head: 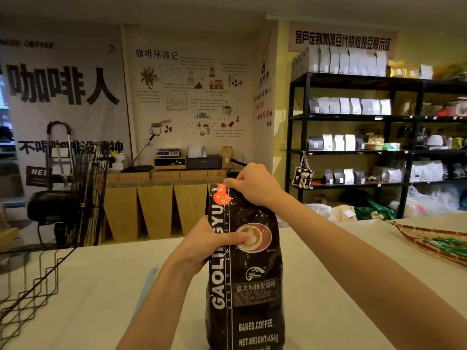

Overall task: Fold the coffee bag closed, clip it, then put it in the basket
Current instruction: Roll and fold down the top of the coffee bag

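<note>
Upright on the pale table (316, 286), the black coffee bag (246, 286) stood right in front of the person. The left hand (209, 242) was wrapped around its middle, thumb pressed on the printed cup. The right hand (252, 188) pinched the bag's top edge, fingers closed on the foil. A black clip (236, 164) seemed to poke out above those fingers, though whether it already gripped the fold could not be told.

The risk, likely, lay at the top. If the fold was loose or uneven, the clip could bite only part of it and slide off the slick foil. A tall, narrow bag could also tip if the left hand let go early. The woven basket (429, 238) sat well apart at the right edge, so a poorly clipped bag might spring open in transit.
</note>
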A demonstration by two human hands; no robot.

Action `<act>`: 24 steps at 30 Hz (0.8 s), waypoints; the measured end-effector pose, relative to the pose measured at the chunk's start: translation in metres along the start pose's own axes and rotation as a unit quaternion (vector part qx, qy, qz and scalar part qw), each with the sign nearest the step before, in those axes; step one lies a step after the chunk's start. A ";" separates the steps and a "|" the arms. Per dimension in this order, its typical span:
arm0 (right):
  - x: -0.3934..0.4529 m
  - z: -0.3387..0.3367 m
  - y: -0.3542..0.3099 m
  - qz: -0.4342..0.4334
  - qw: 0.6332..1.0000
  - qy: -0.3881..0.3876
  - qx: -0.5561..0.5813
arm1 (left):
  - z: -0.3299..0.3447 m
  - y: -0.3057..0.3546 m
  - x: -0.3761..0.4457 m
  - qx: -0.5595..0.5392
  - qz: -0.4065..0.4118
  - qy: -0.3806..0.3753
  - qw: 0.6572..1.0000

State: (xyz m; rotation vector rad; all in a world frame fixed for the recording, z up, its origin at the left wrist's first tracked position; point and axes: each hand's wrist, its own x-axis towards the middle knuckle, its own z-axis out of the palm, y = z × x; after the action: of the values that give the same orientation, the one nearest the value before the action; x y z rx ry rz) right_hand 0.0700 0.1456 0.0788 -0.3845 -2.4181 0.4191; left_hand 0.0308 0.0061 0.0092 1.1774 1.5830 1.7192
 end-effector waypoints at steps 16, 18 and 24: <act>-0.020 -0.017 0.021 0.165 0.942 0.010 0.292 | 0.004 -0.002 0.004 -0.063 -0.042 0.002 0.997; -0.033 -0.015 0.030 0.226 0.882 0.033 0.412 | 0.003 -0.002 0.005 -0.080 -0.046 0.014 0.996; -0.082 0.013 0.048 0.225 0.803 -0.101 0.542 | 0.002 -0.007 0.010 -0.095 -0.059 0.070 0.991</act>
State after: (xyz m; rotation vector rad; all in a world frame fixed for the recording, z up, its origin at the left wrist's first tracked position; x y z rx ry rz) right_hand 0.1312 0.1562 0.0051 -0.3713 -1.8161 1.9878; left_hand 0.0262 0.0168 0.0046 0.8714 1.4962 1.8621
